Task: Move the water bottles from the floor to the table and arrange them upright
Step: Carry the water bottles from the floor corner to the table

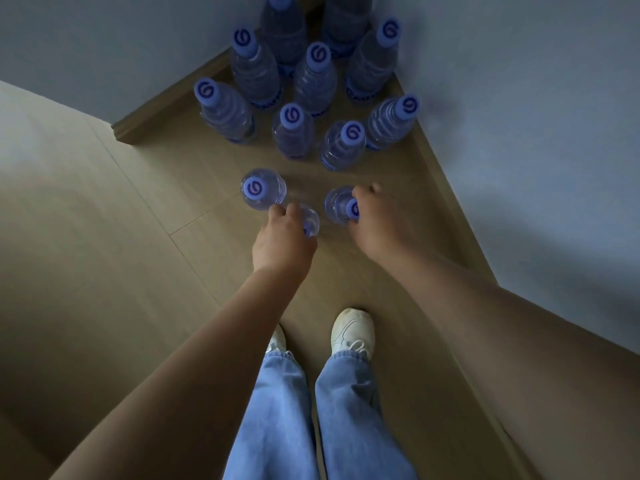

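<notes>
1. Water bottles of clear plastic with purple-blue caps (313, 77) stand upright in a cluster on the beige wood-look floor (104, 209), packed into the far corner where two pale walls (536, 116) meet; that tucked-away placement keeps them out of the walkway, and none has reached the table, which is not in view; the task looks early.
2. The person's blue denim trouser legs (311, 417) and pale lace-up shoes (351, 329) sit near, just short of the front row; they seem to be bending down from above, so both arms can reach at once.
3. The left hand (282, 242) is curled over the top of the near middle bottle (310, 220), fingers clamped round its neck; the cap is hidden beneath the palm; gripping at the neck is probably the handiest hold from overhead.
4. The right hand (375, 220) is likewise closed on the neck of the near right bottle (337, 204), its cap just showing at the thumb side; whether either bottle has left the floor I cannot tell.
5. A third front-row bottle (264, 188) stands free just left of the left hand, cap up, touched by nothing I can see, though the knuckles come very close.
6. My judgement: taking one bottle per hand halves the trips; the thin plastic may flex when lifted.
</notes>
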